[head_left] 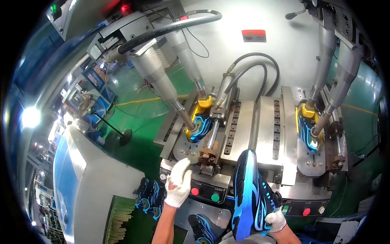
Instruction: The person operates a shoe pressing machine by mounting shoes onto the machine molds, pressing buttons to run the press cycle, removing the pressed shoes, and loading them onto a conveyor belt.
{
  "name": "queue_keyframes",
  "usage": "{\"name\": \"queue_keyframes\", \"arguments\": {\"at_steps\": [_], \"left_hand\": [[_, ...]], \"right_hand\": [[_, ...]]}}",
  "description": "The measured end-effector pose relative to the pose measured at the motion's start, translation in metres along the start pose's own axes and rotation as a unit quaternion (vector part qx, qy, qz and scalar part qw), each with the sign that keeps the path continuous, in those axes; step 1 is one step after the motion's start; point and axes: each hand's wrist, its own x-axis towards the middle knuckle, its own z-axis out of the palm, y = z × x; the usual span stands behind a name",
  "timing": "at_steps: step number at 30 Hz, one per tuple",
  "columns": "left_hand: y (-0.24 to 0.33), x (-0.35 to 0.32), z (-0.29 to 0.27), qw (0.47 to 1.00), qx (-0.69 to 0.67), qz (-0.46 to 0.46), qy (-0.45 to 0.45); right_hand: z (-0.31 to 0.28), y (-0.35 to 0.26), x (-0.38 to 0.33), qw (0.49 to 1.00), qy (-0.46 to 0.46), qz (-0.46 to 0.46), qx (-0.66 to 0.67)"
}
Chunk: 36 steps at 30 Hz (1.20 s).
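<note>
My right hand (276,220), in a white knit glove, grips a black and blue sports shoe (246,195) at its lower right side. The shoe stands on end with its toe away from me and its blue-edged sole turned to the left. My left hand (178,183), gloved too, is raised with fingers and thumb apart and nothing in it. Beside it is the control panel (205,193) with red and green buttons. Two more blue shoes, the left one (200,128) and the right one (307,131), sit clamped in the press under metal rods.
Below the panel, one shoe (202,228) lies on a metal plate (211,213). Several dark blue shoes (149,197) stand left of my forearm, beside a white machine casing (101,175). A second panel (304,207) sits at the right. Black hoses (276,73) curve behind the press.
</note>
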Motion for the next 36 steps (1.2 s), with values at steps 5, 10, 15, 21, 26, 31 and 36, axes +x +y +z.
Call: {"name": "queue_keyframes", "arguments": {"at_steps": [5, 10, 15, 21, 26, 31, 36], "left_hand": [[-0.072, 0.056, 0.034, 0.997, 0.047, 0.027, -0.063], [-0.128, 0.094, 0.105, 0.982, 0.12, -0.061, -0.135], [-0.143, 0.152, 0.163, 0.971, 0.153, -0.145, -0.112], [-0.151, 0.216, 0.157, 0.945, 0.127, -0.244, -0.178], [-0.103, 0.201, 0.06, 0.96, 0.1, -0.224, -0.131], [-0.038, 0.073, -0.053, 0.967, -0.009, -0.253, 0.03], [-0.032, -0.114, -0.115, 0.934, 0.057, -0.34, 0.092]], "right_hand": [[0.038, -0.005, 0.027, 0.999, 0.02, 0.019, 0.016], [0.017, 0.004, 0.02, 0.99, 0.133, 0.054, -0.006], [0.011, 0.004, 0.008, 0.972, 0.218, 0.084, -0.035], [0.004, -0.003, 0.006, 0.946, 0.284, 0.139, -0.076], [0.019, -0.001, 0.02, 0.926, 0.305, 0.17, -0.141], [0.041, 0.022, 0.101, 0.948, 0.254, 0.089, -0.172], [0.094, 0.063, 0.303, 0.98, 0.103, 0.087, -0.149]]}}
